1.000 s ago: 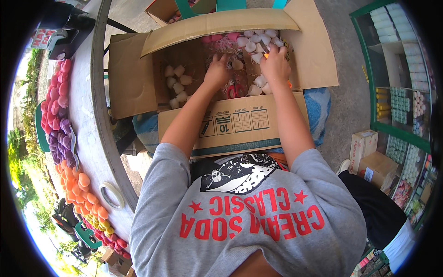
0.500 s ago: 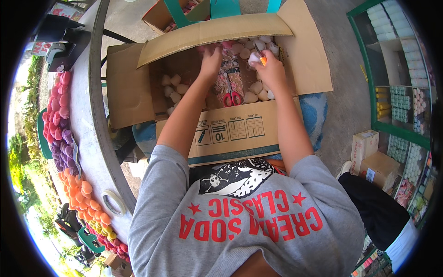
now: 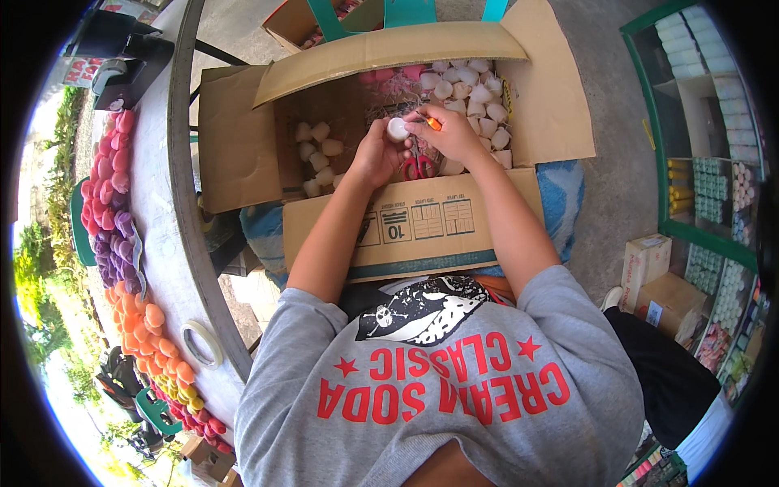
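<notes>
Over the open cardboard box (image 3: 406, 243), my left hand (image 3: 376, 152) is closed around a small white round piece (image 3: 398, 129), its flat top facing up. My right hand (image 3: 449, 132) grips a small orange-handled tool (image 3: 434, 123); its fingers meet the piece's edge, and the tool's working end is hard to make out. Beneath my hands, red-handled scissors (image 3: 418, 167) lie on thin scraps. White cup-shaped pieces (image 3: 479, 94) fill the box's right side, with several paler ones (image 3: 322, 147) at the left. Pink pieces (image 3: 412, 73) sit toward the back.
A grey table (image 3: 174, 219) on the left bears rows of red, purple, orange and yellow pieces (image 3: 134, 316) and a tape roll (image 3: 201, 344). A green-framed display case (image 3: 667, 191) stands right, with cartons (image 3: 667, 300) beside it. A teal chair (image 3: 410, 11) is behind the box.
Both hands have drawn back toward me and come together over the scissors. The white piece, earlier at my right hand, is now in my left hand. The view has shifted slightly.
</notes>
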### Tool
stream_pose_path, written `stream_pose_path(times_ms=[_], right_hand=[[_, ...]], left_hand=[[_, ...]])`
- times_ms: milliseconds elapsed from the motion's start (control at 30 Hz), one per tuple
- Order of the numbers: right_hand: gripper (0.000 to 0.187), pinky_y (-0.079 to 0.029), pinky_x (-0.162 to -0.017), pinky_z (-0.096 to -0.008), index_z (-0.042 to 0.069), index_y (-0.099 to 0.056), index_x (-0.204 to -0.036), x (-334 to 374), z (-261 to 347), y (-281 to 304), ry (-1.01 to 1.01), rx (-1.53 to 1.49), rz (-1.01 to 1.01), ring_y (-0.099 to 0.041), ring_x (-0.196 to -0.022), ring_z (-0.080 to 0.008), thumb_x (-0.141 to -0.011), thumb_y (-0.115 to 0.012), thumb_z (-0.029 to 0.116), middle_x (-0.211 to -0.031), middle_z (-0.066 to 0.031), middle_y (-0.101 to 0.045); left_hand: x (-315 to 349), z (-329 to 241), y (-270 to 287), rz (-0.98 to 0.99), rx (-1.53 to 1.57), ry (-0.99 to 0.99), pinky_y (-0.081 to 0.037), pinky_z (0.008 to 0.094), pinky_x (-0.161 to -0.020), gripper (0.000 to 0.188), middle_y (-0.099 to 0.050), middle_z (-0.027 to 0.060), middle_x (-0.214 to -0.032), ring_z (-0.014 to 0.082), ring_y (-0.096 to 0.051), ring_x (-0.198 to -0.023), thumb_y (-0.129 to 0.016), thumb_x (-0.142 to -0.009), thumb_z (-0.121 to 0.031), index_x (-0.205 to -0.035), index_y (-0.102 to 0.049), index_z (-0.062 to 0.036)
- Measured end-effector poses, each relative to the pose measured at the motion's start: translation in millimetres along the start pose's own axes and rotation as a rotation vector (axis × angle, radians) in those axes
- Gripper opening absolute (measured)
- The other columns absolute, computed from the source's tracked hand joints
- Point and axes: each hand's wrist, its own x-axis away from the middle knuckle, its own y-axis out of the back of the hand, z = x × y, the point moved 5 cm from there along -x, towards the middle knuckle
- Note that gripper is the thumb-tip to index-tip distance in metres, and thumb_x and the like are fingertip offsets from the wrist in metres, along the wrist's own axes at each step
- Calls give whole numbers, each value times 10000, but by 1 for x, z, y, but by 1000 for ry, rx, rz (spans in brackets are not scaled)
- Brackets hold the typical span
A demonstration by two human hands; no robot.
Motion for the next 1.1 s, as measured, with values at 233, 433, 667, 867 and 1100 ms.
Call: stream_pose_path(times_ms=[233,433,667,867,1100], right_hand=[[243,-494,-602,-393,100,-603,-791,9,15,-2,139,631,-40,-645,-721,-272,-732,-666,327,-735,-67,-651],[214,-495,-606,-418,110,-590,-756,9,15,-15,175,718,73,-638,-704,-284,-718,-655,310,-719,-64,-644],[217,-498,-618,-425,102,-578,-726,10,14,-21,167,681,81,-634,-707,-298,-715,-654,304,-719,-76,-645],[185,-503,-602,-431,102,-587,-725,12,16,-23,146,672,93,-637,-709,-305,-712,-636,280,-721,-85,-647],[159,-514,-668,-431,128,-646,-801,11,14,-25,-20,737,134,-655,-763,-308,-741,-598,267,-790,-107,-673]], left_hand=[[10,-10,5,-250,28,-96,-348,233,-459,322,-512,35,-704,113,-449,-556,-383,-940,-367,-875,-499,-74],[11,-8,17,-317,9,-147,-297,237,-425,316,-466,21,-649,105,-400,-508,-389,-930,-363,-819,-505,-91],[12,-9,9,-391,-232,-195,-313,262,-412,344,-463,17,-629,112,-395,-497,-365,-940,-355,-777,-502,-85],[13,-9,10,-398,-302,-217,-334,273,-399,347,-466,25,-623,117,-399,-476,-356,-945,-349,-785,-498,-77],[14,-10,4,-369,-372,-244,-333,273,-392,329,-467,36,-599,113,-390,-457,-338,-947,-337,-821,-482,-70]])
